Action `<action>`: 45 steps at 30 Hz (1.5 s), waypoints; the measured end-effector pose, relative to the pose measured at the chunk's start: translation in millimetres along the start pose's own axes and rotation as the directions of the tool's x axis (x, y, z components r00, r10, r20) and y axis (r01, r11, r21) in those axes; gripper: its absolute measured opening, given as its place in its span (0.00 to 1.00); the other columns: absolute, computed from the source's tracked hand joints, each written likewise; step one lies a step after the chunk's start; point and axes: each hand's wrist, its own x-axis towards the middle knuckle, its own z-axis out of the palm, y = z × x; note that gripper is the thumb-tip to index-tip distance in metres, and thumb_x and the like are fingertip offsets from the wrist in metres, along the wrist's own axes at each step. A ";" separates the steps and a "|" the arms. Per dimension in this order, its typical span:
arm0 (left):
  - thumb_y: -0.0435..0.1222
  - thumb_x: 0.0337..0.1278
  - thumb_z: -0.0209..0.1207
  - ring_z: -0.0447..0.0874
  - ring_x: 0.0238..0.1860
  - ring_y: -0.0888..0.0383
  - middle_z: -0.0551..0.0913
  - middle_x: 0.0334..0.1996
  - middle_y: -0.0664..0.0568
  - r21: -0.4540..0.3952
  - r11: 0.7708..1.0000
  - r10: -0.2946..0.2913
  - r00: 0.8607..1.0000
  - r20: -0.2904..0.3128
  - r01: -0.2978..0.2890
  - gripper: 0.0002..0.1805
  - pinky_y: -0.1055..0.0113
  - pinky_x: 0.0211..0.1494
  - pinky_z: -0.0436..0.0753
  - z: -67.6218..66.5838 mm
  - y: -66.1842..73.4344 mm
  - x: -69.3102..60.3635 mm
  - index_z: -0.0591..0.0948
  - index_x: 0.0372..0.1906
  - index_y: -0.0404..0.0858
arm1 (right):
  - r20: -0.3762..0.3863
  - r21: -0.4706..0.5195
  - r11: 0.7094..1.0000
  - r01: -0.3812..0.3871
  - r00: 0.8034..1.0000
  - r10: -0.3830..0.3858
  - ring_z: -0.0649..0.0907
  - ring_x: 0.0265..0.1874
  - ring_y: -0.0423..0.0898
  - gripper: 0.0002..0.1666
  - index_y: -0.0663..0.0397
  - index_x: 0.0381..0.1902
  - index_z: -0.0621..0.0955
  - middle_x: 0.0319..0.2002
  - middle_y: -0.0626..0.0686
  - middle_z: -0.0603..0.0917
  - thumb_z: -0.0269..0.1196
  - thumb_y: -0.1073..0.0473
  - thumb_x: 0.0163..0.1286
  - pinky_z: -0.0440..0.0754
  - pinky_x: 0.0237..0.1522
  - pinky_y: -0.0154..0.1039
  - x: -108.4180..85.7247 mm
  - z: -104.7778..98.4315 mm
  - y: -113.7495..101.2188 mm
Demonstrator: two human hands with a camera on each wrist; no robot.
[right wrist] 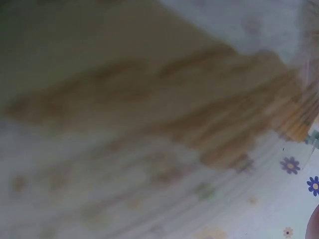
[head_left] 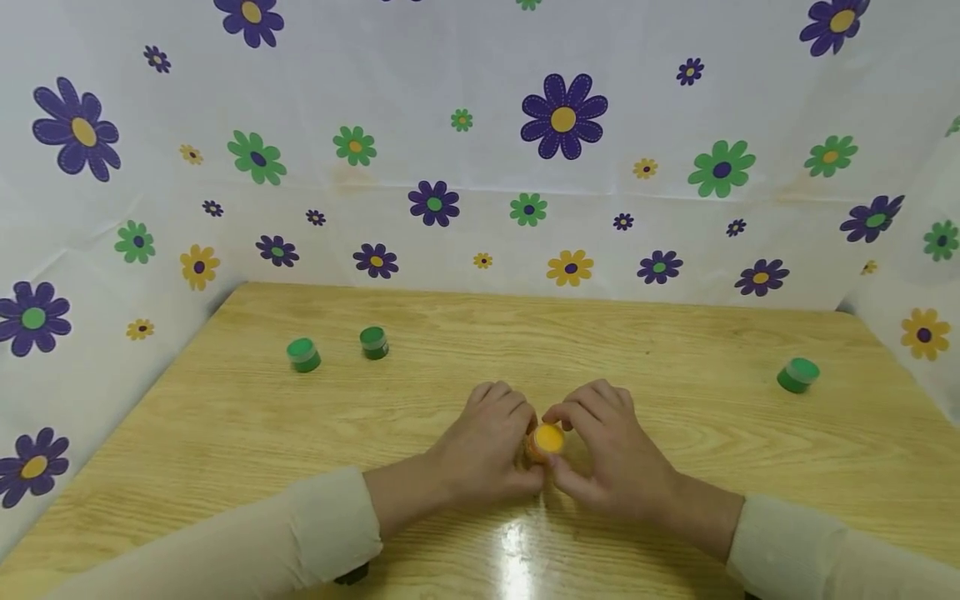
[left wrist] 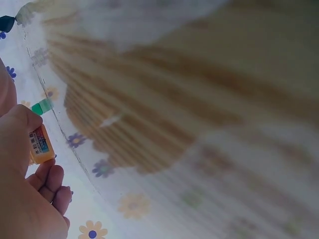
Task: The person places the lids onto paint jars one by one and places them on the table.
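Note:
Near the front middle of the table, a small orange jar (head_left: 547, 442) with a yellow top stands between both hands in the head view. My left hand (head_left: 491, 446) grips its left side. Thumb and fingers of my right hand (head_left: 618, 454) pinch it around the top from the right. In the left wrist view the jar (left wrist: 41, 144) shows a printed label, with the left hand's thumb above and fingers below. Only a sliver of the right hand (right wrist: 313, 226) enters the right wrist view, which is mostly blurred. Whether the top is loose cannot be seen.
Two small green jars (head_left: 303, 355) (head_left: 373, 342) stand at the back left of the wooden table (head_left: 645, 350). Another green jar (head_left: 798, 376) is at the right. A white flower-printed cloth (head_left: 465, 167) hangs behind the table and along its sides.

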 end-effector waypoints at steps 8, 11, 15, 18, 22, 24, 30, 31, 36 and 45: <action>0.51 0.46 0.65 0.70 0.40 0.60 0.80 0.34 0.59 0.028 0.999 0.029 1.000 0.008 -0.029 0.18 0.63 0.53 0.67 -0.4 1.0 1.1 0.81 0.37 0.42 | 0.008 -0.005 1.000 0.031 0.999 -0.031 0.70 0.43 0.41 0.17 0.50 0.44 0.81 0.38 0.43 0.77 0.66 0.52 0.56 0.63 0.48 0.43 -0.2 -0.3 -0.1; 0.51 0.46 0.65 0.70 0.41 0.60 0.80 0.34 0.59 0.023 0.999 0.032 0.999 0.007 -0.032 0.18 0.63 0.54 0.68 -0.8 1.0 0.6 0.81 0.38 0.42 | 0.015 -0.004 0.999 0.038 0.999 -0.038 0.70 0.43 0.41 0.18 0.49 0.44 0.81 0.38 0.43 0.77 0.66 0.52 0.56 0.63 0.48 0.43 -0.1 -0.3 -0.6; 0.51 0.46 0.66 0.71 0.41 0.60 0.80 0.35 0.59 0.017 0.999 0.034 0.999 0.000 -0.034 0.18 0.62 0.54 0.68 -2.2 0.8 -0.7 0.81 0.38 0.43 | 0.014 -0.008 0.999 0.039 0.999 -0.039 0.70 0.43 0.41 0.18 0.49 0.44 0.81 0.38 0.43 0.77 0.66 0.51 0.56 0.63 0.48 0.43 0.0 -0.3 -1.0; 0.51 0.47 0.66 0.70 0.42 0.60 0.80 0.35 0.58 0.006 0.999 0.031 1.000 0.005 -0.031 0.18 0.62 0.55 0.68 -2.7 0.4 -1.2 0.80 0.38 0.43 | 0.010 -0.016 0.999 0.042 0.999 -0.042 0.71 0.43 0.41 0.18 0.49 0.43 0.81 0.38 0.44 0.77 0.66 0.50 0.56 0.63 0.48 0.44 0.1 -0.1 -0.5; 0.51 0.48 0.66 0.71 0.43 0.59 0.80 0.36 0.58 0.005 0.999 0.036 0.999 0.012 -0.036 0.19 0.62 0.56 0.68 -2.6 -0.6 -1.8 0.80 0.39 0.42 | -0.011 -0.034 0.998 0.052 0.999 -0.052 0.71 0.42 0.41 0.17 0.48 0.41 0.81 0.36 0.43 0.77 0.67 0.50 0.55 0.64 0.47 0.44 0.5 1.1 0.3; 0.51 0.48 0.66 0.72 0.44 0.59 0.80 0.36 0.57 0.014 0.999 0.045 0.999 0.006 -0.045 0.19 0.62 0.56 0.68 -2.4 -1.0 -1.8 0.80 0.39 0.42 | -0.028 -0.047 0.997 0.055 0.998 -0.057 0.71 0.41 0.41 0.16 0.48 0.40 0.80 0.35 0.43 0.76 0.68 0.49 0.55 0.64 0.46 0.44 0.5 1.7 0.6; 0.50 0.47 0.66 0.73 0.44 0.58 0.80 0.37 0.57 0.063 0.994 0.091 0.995 -0.027 -0.089 0.17 0.62 0.56 0.69 -0.9 -1.5 -2.1 0.79 0.36 0.43 | -0.062 -0.070 0.996 0.049 0.997 -0.053 0.72 0.40 0.42 0.16 0.48 0.36 0.79 0.34 0.43 0.77 0.66 0.43 0.61 0.64 0.45 0.44 -0.2 1.9 0.6; 0.51 0.47 0.66 0.73 0.44 0.58 0.80 0.37 0.57 0.074 0.992 0.103 0.994 -0.036 -0.100 0.17 0.62 0.56 0.69 -0.7 -1.4 -2.1 0.78 0.35 0.44 | -0.064 -0.072 0.996 0.047 0.997 -0.052 0.72 0.39 0.42 0.17 0.48 0.35 0.78 0.34 0.43 0.77 0.65 0.42 0.62 0.64 0.45 0.44 -0.4 1.7 0.5; 0.51 0.46 0.66 0.73 0.43 0.58 0.80 0.36 0.57 0.104 0.986 0.137 0.989 -0.064 -0.130 0.18 0.62 0.56 0.69 0.0 -0.1 -1.7 0.78 0.36 0.44 | -0.070 -0.072 0.997 0.029 0.997 -0.034 0.72 0.39 0.42 0.23 0.48 0.33 0.77 0.34 0.42 0.76 0.61 0.35 0.66 0.64 0.45 0.44 -1.7 0.6 1.0; 0.50 0.45 0.65 0.72 0.41 0.58 0.79 0.34 0.57 0.104 0.985 0.146 0.985 -0.091 -0.136 0.16 0.62 0.55 0.69 1.0 0.8 -2.9 0.78 0.34 0.44 | -0.063 -0.061 0.998 0.026 0.998 -0.030 0.72 0.38 0.41 0.19 0.48 0.34 0.78 0.33 0.43 0.76 0.64 0.39 0.63 0.63 0.45 0.43 -1.4 1.0 0.4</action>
